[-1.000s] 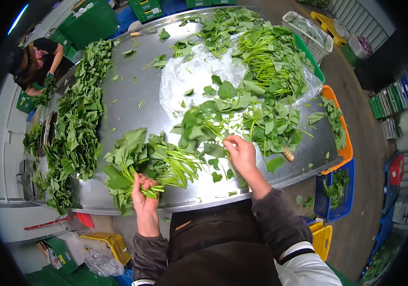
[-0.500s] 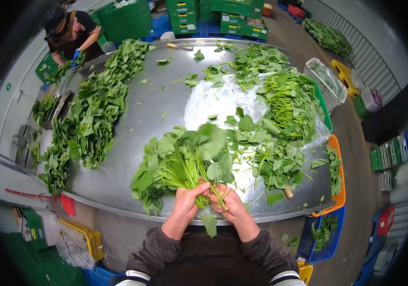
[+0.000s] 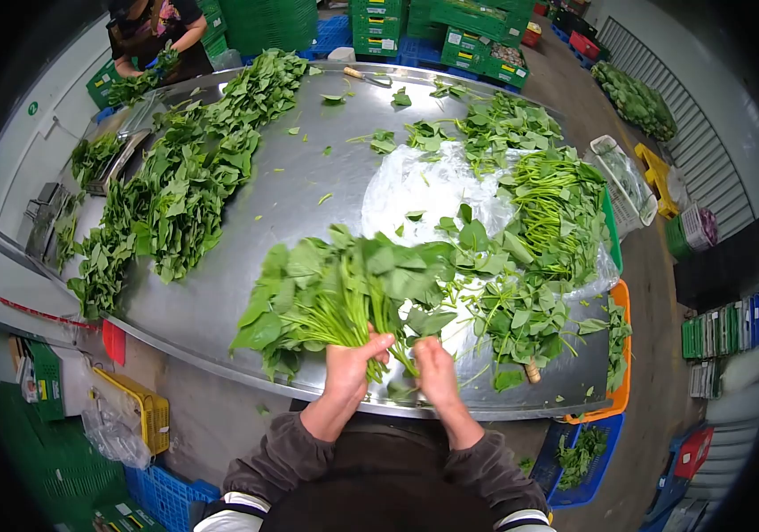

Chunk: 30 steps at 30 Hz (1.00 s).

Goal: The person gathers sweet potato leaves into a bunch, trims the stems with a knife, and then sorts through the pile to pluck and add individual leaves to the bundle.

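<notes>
Both hands work at the near edge of the steel table. Left hand is closed in a fist around the stems of a bunch of leafy greens, thumb across the top; the leaves fan up and away to the left over the tabletop. Right hand sits just beside it, fingers curled down onto the stem ends of the same bunch, pinching them; how tightly it grips cannot be told. The bunch is held just above the near edge, a little left of the table's middle.

To the right of the bunch, loose greens lie spread toward the right edge, with a heap of bare green stalks farther back. A sheet of clear plastic lies crumpled under them at the table's centre. A long row of piled leaves runs along the left edge to the far corner. A knife rests near the far edge.

At the far left corner another person handles greens. Green crates are stacked beyond the table. An orange crate and a blue crate with scraps sit by the right edge, and a yellow crate stands on the floor at the lower left.
</notes>
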Tool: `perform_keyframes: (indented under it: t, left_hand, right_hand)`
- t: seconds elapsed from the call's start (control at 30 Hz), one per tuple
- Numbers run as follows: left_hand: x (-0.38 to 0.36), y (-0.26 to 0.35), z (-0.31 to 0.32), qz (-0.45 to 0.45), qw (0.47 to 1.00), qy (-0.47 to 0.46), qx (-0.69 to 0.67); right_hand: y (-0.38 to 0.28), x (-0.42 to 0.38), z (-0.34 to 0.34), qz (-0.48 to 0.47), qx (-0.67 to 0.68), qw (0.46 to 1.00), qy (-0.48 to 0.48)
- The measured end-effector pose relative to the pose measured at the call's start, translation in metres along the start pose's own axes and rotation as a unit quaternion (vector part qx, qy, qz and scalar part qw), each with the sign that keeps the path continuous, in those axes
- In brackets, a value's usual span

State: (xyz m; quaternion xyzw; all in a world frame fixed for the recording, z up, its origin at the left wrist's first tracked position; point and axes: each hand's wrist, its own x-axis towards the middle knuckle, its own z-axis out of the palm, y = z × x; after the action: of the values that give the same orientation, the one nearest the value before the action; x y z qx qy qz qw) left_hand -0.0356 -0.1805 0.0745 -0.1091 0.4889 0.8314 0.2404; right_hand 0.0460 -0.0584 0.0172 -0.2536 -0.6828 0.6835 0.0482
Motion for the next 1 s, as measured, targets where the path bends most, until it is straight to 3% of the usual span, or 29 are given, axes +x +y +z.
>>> perform_keyframes:
  t: [0.03,0.1,0.17,0.23,0.3,0.37,0.4,0.47,0.5,0.57,0.63,0.7,0.77,0.87,1.0]
  left_hand:
    - [0.004,0.005,-0.003,0.023,0.999,0.026,0.001]
    - [0.009,0.017,-0.011,0.040,0.999,0.028,-0.020]
    - [0.008,0.021,-0.012,0.043,0.998,0.021,-0.027]
    - [0.007,0.020,-0.012,0.033,0.999,0.020,-0.018]
    - [0.006,0.016,-0.011,0.019,0.999,0.023,-0.020]
    - [0.006,0.014,-0.012,0.006,0.999,0.027,-0.023]
    - [0.006,0.013,-0.013,0.004,0.999,0.026,-0.026]
    - [0.006,0.017,-0.017,-0.017,0.997,0.038,-0.057]
    - [0.007,0.022,-0.018,-0.016,0.997,0.040,-0.057]
    - [0.006,0.028,-0.021,-0.011,0.998,0.037,-0.047]
    - [0.006,0.027,-0.022,-0.019,0.999,0.021,-0.028]
    - [0.001,0.019,-0.022,-0.022,1.000,-0.017,0.009]
    - [0.001,0.017,-0.019,-0.021,0.999,-0.040,0.024]
    - [0.004,0.015,-0.026,-0.017,0.999,-0.033,0.010]
    - [0.015,0.022,-0.032,-0.054,0.997,0.017,-0.056]
  right_hand:
    - [0.008,0.004,-0.014,-0.060,-0.136,0.986,0.079]
    - [0.002,0.017,-0.053,-0.022,-0.408,0.903,0.132]
    - [-0.021,0.020,-0.066,0.029,-0.524,0.843,0.117]
    - [-0.050,0.012,-0.050,0.011,-0.514,0.847,0.137]
    - [-0.079,0.002,-0.021,-0.012,-0.356,0.934,0.009]
    - [-0.068,-0.008,0.006,0.039,-0.127,0.985,-0.112]
    - [-0.062,-0.012,0.015,0.040,-0.126,0.985,-0.110]
    - [-0.049,-0.014,0.027,-0.064,-0.016,0.998,0.010]
    - [-0.045,-0.008,0.026,-0.064,-0.015,0.998,0.009]
    - [-0.042,0.004,0.015,-0.030,0.311,0.943,0.115]
    - [-0.056,0.016,0.016,-0.037,0.334,0.934,0.125]
    - [-0.072,0.016,0.029,0.036,0.143,0.989,-0.012]
    - [-0.066,0.019,0.043,-0.002,0.116,0.993,-0.035]
    - [-0.070,0.017,0.051,-0.003,0.166,0.986,-0.019]
    - [-0.059,0.001,0.058,-0.122,0.235,0.961,0.077]
